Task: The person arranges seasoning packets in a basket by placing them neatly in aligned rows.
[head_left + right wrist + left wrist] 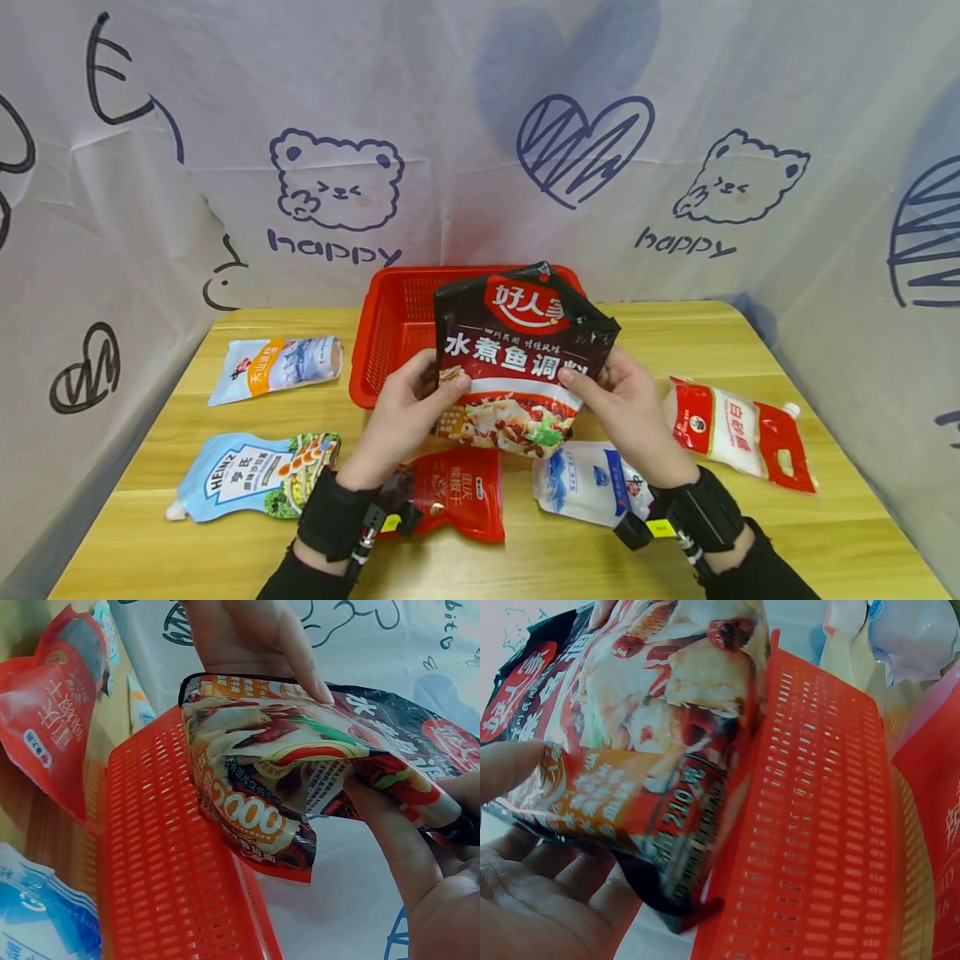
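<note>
Both hands hold up a black and red seasoning packet with a picture of food on its lower part. My left hand grips its left side, thumb on the front face. On the opposite side my right hand pinches the edge, its thumb also in front. The packet hangs before a red plastic basket and hides much of it. In the left wrist view the left fingers lie behind the packet. The right wrist view shows the packet's lower end bent above the basket's slotted wall.
On the wooden table lie a blue and orange pouch, a light blue Heinz pouch, a red packet, a white and blue pouch and a red and white bag. A white sheet with drawings stands behind.
</note>
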Motion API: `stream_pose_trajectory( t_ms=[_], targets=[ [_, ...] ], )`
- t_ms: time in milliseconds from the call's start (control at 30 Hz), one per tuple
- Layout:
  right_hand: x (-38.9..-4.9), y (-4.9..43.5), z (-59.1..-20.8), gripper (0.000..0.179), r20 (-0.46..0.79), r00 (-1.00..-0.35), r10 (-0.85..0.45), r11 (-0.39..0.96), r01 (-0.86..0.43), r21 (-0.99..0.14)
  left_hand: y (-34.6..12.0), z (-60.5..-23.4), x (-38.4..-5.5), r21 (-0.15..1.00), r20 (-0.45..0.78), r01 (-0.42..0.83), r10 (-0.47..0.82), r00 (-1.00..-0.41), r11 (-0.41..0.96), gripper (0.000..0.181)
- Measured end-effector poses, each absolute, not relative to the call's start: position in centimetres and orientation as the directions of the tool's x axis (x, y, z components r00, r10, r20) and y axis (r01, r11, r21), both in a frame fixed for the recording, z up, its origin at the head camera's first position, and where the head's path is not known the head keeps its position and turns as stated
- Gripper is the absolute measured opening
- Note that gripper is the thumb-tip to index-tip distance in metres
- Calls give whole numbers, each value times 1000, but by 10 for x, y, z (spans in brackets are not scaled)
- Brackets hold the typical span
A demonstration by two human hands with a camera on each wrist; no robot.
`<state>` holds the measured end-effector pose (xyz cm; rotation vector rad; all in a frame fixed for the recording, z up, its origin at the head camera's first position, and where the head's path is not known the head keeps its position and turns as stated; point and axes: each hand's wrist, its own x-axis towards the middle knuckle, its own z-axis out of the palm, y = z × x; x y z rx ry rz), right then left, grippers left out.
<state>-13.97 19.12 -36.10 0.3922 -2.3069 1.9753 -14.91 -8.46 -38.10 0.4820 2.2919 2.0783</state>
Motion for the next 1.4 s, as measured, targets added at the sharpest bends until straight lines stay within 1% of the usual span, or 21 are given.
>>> stream_pose_trajectory(
  t_ms=[133, 300, 533, 667, 800, 900, 1067, 1167, 1267, 1400],
  targets=[
    [-139, 191, -364, 43, 189, -966, -176, 153, -216, -964, -84, -384, -149, 970, 211, 234, 236, -949, 72, 40],
    [-139, 194, -367, 44, 176, -965, -194, 205, -215, -955, -81, -386, -147, 967, 212, 238, 244, -946, 84, 37],
    [-140, 202, -364, 51, 135, -967, -217, 285, -196, -938, -78, -387, -145, 960, 219, 253, 243, -945, 117, 34],
    [-141, 209, -356, 46, 133, -969, -208, 325, -197, -925, -79, -386, -144, 956, 221, 259, 243, -945, 139, 31],
    [-144, 217, -344, 42, 180, -961, -212, 327, -243, -913, -79, -386, -144, 949, 224, 271, 259, -939, 163, 27],
    [-146, 221, -336, 47, 197, -946, -256, 353, -281, -892, -78, -386, -144, 943, 226, 280, 269, -936, 181, 24],
    [-149, 222, -323, 55, 158, -913, -376, 464, -333, -821, -77, -386, -144, 938, 230, 291, 288, -930, 191, 22],
    [-151, 220, -319, 54, 118, -896, -428, 506, -346, -790, -76, -386, -144, 939, 229, 293, 310, -923, 180, 21],
    [-152, 217, -317, 50, 77, -890, -449, 536, -338, -774, -74, -386, -143, 944, 222, 287, 329, -918, 163, 22],
    [-151, 213, -316, 47, 84, -883, -462, 544, -357, -759, -72, -388, -143, 946, 221, 285, 336, -916, 155, 23]
  ],
)
